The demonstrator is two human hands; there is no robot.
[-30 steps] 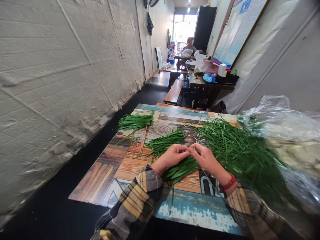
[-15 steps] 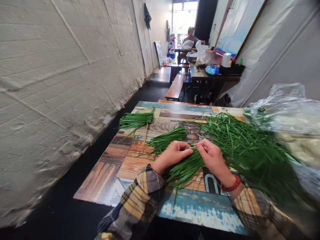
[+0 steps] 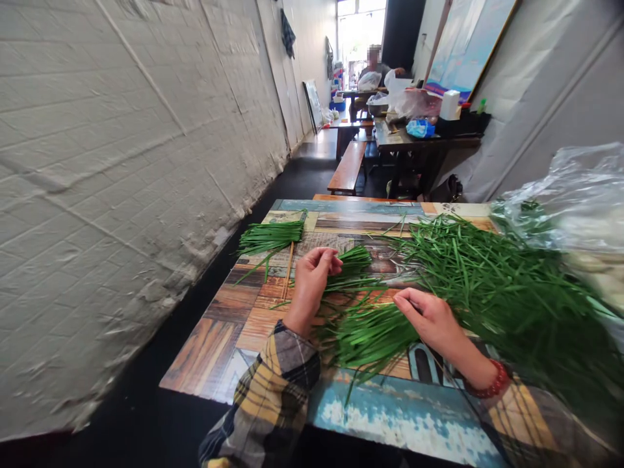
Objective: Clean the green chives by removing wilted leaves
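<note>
My left hand (image 3: 312, 279) is raised over the table, thumb and fingers pressed together; what they hold, if anything, I cannot make out. Behind its fingers lies a small bundle of green garlic chives (image 3: 358, 261). My right hand (image 3: 431, 318) pinches at the right end of a nearer chive bunch (image 3: 373, 335), with a pale stalk end at its fingertips. Another neat bundle (image 3: 273, 237) lies at the far left beside thin wooden sticks (image 3: 288, 270). A big loose heap of chives (image 3: 492, 273) spreads on the right.
The patterned wooden table (image 3: 205, 344) has its left edge near a white wall (image 3: 121, 195). A clear plastic bag (image 3: 580, 195) with pale contents stands at the right. Beyond are a bench (image 3: 348, 168), a cluttered table (image 3: 404, 142) and a seated person (image 3: 374, 65).
My left hand has come away from my right, moving up and left. My right hand has shifted slightly right and down, uncovering more of the near bunch. The view has moved a little.
</note>
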